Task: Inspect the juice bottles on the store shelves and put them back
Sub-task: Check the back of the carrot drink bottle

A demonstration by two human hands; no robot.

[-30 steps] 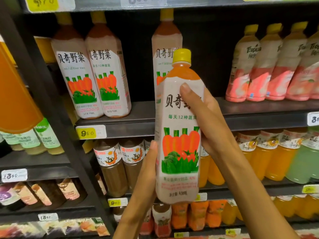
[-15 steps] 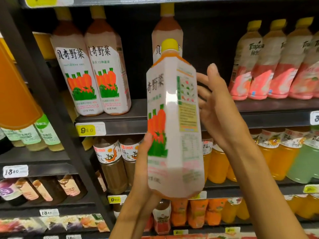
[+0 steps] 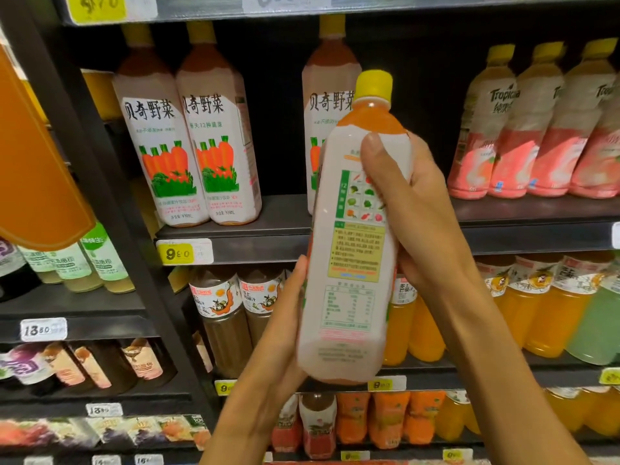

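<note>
A tall carrot juice bottle (image 3: 352,263) with a yellow cap and white label is held upright in front of the shelves, its back label with the nutrition table facing me. My right hand (image 3: 412,209) grips its upper part, thumb across the front. My left hand (image 3: 278,330) holds the lower left side and base, fingers mostly hidden behind the bottle. Three matching carrot juice bottles (image 3: 214,142) stand on the shelf (image 3: 268,229) behind, one partly hidden by the held bottle.
Pink Tropicana bottles (image 3: 523,129) stand at the right on the same shelf. Orange and brown juice bottles (image 3: 536,310) fill the shelf below. Price tags (image 3: 177,253) line the shelf edges. A dark upright post (image 3: 110,209) divides the left bay.
The bottle has turned from its carrot front to its back label. My right hand let go, opened beside it, then gripped the upper part again. My left hand stayed at the base.
</note>
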